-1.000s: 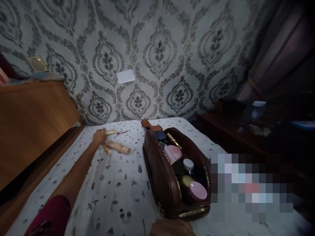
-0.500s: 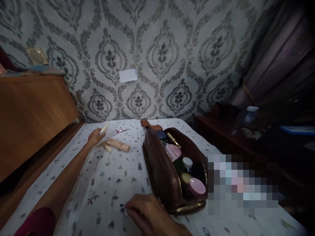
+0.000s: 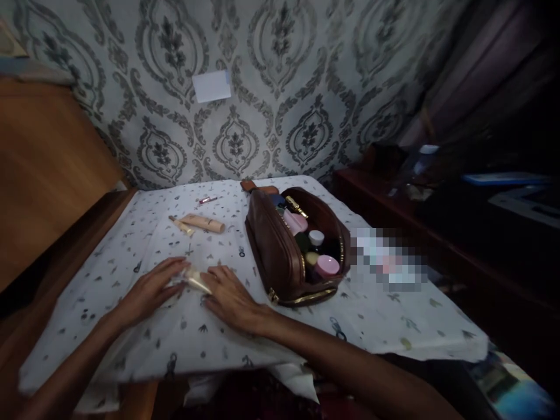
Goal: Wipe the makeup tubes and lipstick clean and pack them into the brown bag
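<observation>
A small cream-coloured tube (image 3: 198, 282) is between my hands, just above the printed cloth and blurred by motion. My left hand (image 3: 153, 291) pinches its left end between thumb and fingers. My right hand (image 3: 234, 302) closes on its other end, the fingers bent and partly covering it. Behind my hands lie a beige tube (image 3: 203, 223) and a thin small tube (image 3: 181, 226) touching it. A brown toiletry bag (image 3: 273, 248) stands unzipped to the right, with a pink-lidded jar (image 3: 327, 266), a white-capped bottle (image 3: 316, 238) and a gold tube (image 3: 296, 206) inside.
A white patterned cloth (image 3: 210, 350) covers the table. Farther back lies a small pink-and-clear item (image 3: 206, 200). A wooden cabinet (image 3: 48, 146) borders the left; a clear bottle (image 3: 422, 163) stands on a dark red surface to the right. A pixelated patch hides something beside the bag.
My left hand has brought the cream tube from the table's far left toward me. My right hand has moved up and left to meet it. The view has tilted down.
</observation>
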`<state>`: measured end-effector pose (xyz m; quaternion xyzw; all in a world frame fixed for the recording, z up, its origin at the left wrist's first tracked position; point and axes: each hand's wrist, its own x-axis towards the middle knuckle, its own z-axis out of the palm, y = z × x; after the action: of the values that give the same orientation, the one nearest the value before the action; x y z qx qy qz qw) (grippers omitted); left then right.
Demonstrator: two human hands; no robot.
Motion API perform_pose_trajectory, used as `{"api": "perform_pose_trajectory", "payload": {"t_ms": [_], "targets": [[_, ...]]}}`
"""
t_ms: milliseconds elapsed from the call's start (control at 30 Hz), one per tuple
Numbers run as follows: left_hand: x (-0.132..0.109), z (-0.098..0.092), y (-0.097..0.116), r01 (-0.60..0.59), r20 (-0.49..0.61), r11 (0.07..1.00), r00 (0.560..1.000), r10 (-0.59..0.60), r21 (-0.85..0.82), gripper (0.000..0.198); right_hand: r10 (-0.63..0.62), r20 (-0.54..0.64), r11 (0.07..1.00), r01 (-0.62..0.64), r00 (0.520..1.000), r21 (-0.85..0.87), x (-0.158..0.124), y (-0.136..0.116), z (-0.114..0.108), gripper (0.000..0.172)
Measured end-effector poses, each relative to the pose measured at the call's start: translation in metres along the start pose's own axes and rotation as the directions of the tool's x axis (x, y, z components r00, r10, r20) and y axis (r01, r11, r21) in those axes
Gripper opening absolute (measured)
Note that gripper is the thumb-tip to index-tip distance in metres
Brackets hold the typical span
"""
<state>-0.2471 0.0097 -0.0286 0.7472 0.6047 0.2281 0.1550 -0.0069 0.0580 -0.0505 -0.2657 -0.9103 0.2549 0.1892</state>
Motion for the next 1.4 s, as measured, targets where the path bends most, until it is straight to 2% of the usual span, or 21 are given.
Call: {"api": "perform_pose_trajectory", "payload": {"t_ms": [67,100,167,233,267,333,400,500,600,767,833,933,1067,1167,1233,1267,1333,1400], "targets": [[-0.006,-0.004,-0.005,0.123,-0.125,0.99,0.983,-0.13,-0.067,0.047,-0.015,-0.044,0.999,0.017,0.999,0.042,0.0,0.008,0.007,0.045],[-0.008,-0.007,-0.006,0.182,-0.197,0.978,0.96,-0.199,-0.103,0.048,-0.007,-0.062,0.998,0.011,0.998,0.067,0.0,0.013,0.009,0.047],[-0.011,-0.012,-0.006,0.275,-0.326,0.944,0.889,-0.321,-0.181,0.046,0.028,-0.076,0.996,-0.021,0.997,0.089,0.002,0.021,0.011,0.051],[-0.009,-0.014,-0.003,0.317,-0.397,0.917,0.83,-0.392,-0.243,0.043,0.049,-0.072,0.996,-0.043,0.996,0.082,0.005,0.027,0.011,0.052],[-0.006,-0.012,-0.001,0.319,-0.425,0.914,0.813,-0.399,-0.25,0.041,0.047,-0.068,0.996,-0.042,0.997,0.075,0.005,0.029,0.01,0.052],[0.002,-0.003,0.003,0.282,-0.489,0.94,0.803,-0.341,-0.193,0.036,0.029,-0.064,0.997,-0.025,0.998,0.067,0.006,0.03,0.009,0.051],[0.012,0.013,0.008,0.213,-0.519,0.975,0.827,-0.216,-0.066,0.031,0.017,-0.07,0.997,-0.011,0.997,0.083,0.005,0.03,0.009,0.052],[0.022,0.044,0.015,0.099,-0.432,0.99,0.901,-0.045,0.103,0.029,0.026,-0.098,0.99,-0.012,0.995,0.141,0.002,0.031,0.012,0.062],[0.022,0.065,0.02,0.02,-0.37,0.957,0.925,0.092,0.288,0.028,0.07,-0.12,0.981,-0.047,0.99,0.187,0.001,0.033,0.017,0.076],[0.019,0.076,0.032,-0.101,-0.238,0.833,0.933,0.269,0.543,0.023,0.126,-0.144,0.968,-0.091,0.982,0.232,0.001,0.033,0.022,0.087],[0.021,0.078,0.039,-0.183,-0.161,0.801,0.931,0.328,0.57,0.022,0.132,-0.141,0.965,-0.094,0.981,0.246,0.001,0.032,0.022,0.091],[0.025,0.081,0.048,-0.227,-0.101,0.777,0.932,0.349,0.587,0.02,0.133,-0.146,0.964,-0.094,0.98,0.248,0.002,0.03,0.021,0.095],[0.029,0.071,0.041,-0.185,-0.073,0.777,0.956,0.284,0.601,0.028,0.133,-0.148,0.969,-0.097,0.98,0.229,0.0,0.028,0.02,0.093],[0.039,0.049,0.022,0.012,-0.095,0.858,0.995,0.043,0.514,0.036,0.129,-0.149,0.972,-0.095,0.98,0.217,-0.001,0.028,0.02,0.089],[0.051,0.031,0.007,0.168,-0.078,0.889,0.986,-0.149,0.426,0.037,0.122,-0.142,0.974,-0.09,0.982,0.209,-0.001,0.028,0.02,0.087],[0.058,0.022,-0.001,0.205,-0.082,0.885,0.979,-0.188,0.417,0.035,0.108,-0.138,0.976,-0.079,0.985,0.204,-0.001,0.028,0.02,0.086],[0.075,0.007,-0.016,0.254,-0.132,0.868,0.967,-0.218,0.426,0.032,0.068,-0.133,0.981,-0.042,0.989,0.19,-0.002,0.029,0.02,0.081],[0.091,-0.004,-0.027,0.294,-0.187,0.84,0.954,-0.232,0.456,0.037,0.039,-0.139,0.986,-0.015,0.99,0.166,-0.002,0.031,0.021,0.073]]}}
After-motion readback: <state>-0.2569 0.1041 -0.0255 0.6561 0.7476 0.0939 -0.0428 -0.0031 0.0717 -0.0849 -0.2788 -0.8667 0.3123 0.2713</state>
